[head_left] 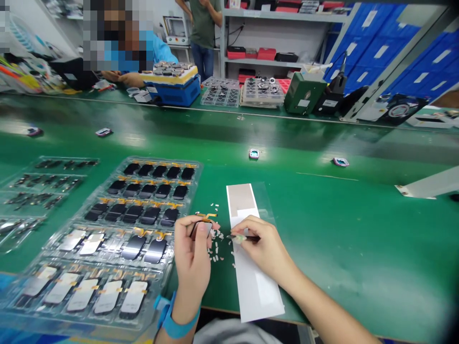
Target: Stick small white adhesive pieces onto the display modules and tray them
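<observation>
My left hand (191, 258) pinches a small black display panel (201, 229) with an orange flex cable (207, 216) at its far end. My right hand (261, 246) grips fine black tweezers (247, 238), which hold a small pale film piece (238, 239) close to the panel. Several tiny white label pieces (217, 243) lie scattered between my hands. Under my right hand runs a long white backing strip (249, 282). To the left, a clear plastic tray (143, 200) holds rows of similar panels, some black and some covered in silver or white film.
A blue strap (175, 315) circles my left wrist. Several small parts lie on the green workbench (322, 234). Further trays stand at the left and far side. A co-worker's hands (122, 78) rest beyond a blue case (172, 91). Another person stands by shelves.
</observation>
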{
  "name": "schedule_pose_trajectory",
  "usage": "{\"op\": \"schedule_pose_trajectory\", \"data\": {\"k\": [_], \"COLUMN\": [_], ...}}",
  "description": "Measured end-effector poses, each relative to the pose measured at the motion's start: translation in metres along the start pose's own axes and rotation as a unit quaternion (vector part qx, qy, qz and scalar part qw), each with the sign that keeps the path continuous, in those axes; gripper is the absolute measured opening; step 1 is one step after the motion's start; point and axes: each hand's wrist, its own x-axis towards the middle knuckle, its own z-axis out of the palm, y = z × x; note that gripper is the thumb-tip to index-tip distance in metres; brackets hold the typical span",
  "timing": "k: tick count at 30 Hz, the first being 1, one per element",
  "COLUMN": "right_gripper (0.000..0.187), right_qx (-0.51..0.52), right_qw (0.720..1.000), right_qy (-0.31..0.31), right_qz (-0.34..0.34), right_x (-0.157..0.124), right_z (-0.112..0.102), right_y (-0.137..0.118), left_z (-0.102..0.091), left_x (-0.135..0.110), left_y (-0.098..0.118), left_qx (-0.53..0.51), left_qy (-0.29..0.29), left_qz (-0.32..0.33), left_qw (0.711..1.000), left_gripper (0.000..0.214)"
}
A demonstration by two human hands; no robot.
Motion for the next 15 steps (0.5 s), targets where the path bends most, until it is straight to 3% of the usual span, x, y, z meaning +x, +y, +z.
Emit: {"op": "schedule_pose_trajectory", "data": {"k": [4,11,15], "right_gripper": [0.015,0.018,0.017], "right_qx": [0.027,0.095,0.109], "right_qw": [0.999,0.994,0.992], "right_qy": [-0.004,-0.013,-0.013], "right_qz": [0.026,0.053,0.066], "right_x": [0.002,0.005,0.004], "right_z": [0.003,-0.008,-0.006], "right_y": [0.004,0.005,0.007], "left_z": [0.0,0.0,-0.001], "left_x": [-0.001,-0.006,-0.005], "left_y": [0.002,0.005,0.003], "left_qx": [-0.026,-0.085,-0.125], "left_qy": [-0.019,-0.133,-0.093], "left_qz": [-0.004,-0.071,-0.068], "left_qw": [0.999,0.985,0.985], "left_gripper": [0.013,0.018,0.016]}}
